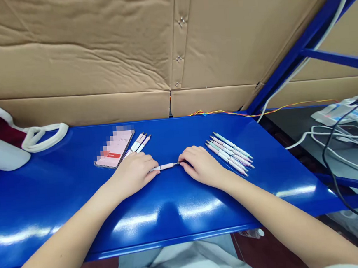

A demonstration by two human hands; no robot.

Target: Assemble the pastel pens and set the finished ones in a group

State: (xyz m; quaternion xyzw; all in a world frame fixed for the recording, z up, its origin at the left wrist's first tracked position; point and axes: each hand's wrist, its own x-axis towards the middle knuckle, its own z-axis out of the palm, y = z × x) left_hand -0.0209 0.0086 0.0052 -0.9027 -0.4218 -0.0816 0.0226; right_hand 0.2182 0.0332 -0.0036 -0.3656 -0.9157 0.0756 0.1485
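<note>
Forearms (pixel 69 235) angle inward; left fingers (pixel 152 176) and right fingers (pixel 188 169) pinch opposite ends of a pen (pixel 166 166) lying crosswise between.

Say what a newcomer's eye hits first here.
The glossy blue table spans the view. Near its middle, the left hand and right hand hold a pen between them. A bunch of pens lies right of the right hand; a phone lies beyond the left.
</note>
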